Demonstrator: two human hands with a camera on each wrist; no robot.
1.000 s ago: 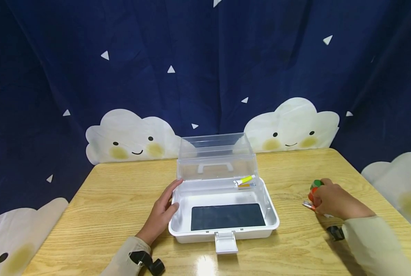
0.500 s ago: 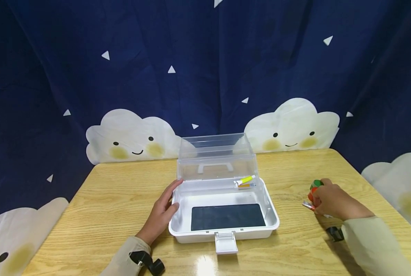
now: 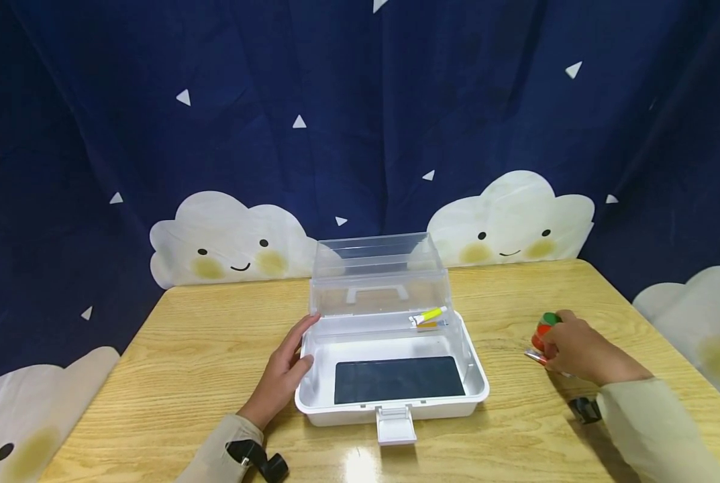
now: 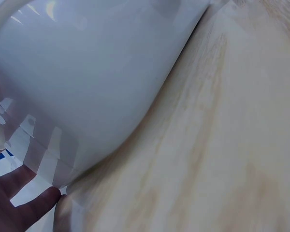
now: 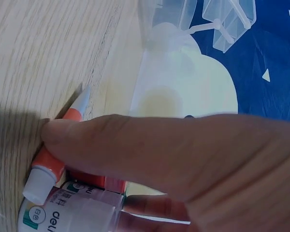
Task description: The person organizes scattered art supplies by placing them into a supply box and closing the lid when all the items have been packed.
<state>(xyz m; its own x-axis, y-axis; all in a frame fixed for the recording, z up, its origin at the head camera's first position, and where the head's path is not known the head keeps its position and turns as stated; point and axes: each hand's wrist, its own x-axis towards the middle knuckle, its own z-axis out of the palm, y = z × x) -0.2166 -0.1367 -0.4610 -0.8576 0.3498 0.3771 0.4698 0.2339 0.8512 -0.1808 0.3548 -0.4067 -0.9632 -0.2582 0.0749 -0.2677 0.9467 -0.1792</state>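
A white storage box [image 3: 341,416] stands on the table, its clear lid [image 3: 378,258] tipped back. My left hand [image 3: 280,377] rests against the box's left side with fingers extended; its fingertips touch the box in the left wrist view. At the right, my right hand [image 3: 583,349] holds a cluster of paint things. The thumb lies over a red paint tube [image 5: 47,162] with a white cap. Beside the tube is a labelled white paint bottle [image 5: 70,215], with fingers behind it. A red container [image 3: 539,335] and a green one [image 3: 551,318] show past the fingers, partly hidden.
Inside the box, a yellow tube [image 3: 430,313] and an orange tube [image 3: 429,325] lie at the back right. A dark flat rectangle [image 3: 398,379] covers part of its floor. A white latch [image 3: 396,426] sticks out in front. A cloud-patterned blue curtain [image 3: 360,134] hangs behind the table.
My right hand has shifted slightly left, and the red and green containers and the red tube have moved with it. The left hand and the box have stayed still.
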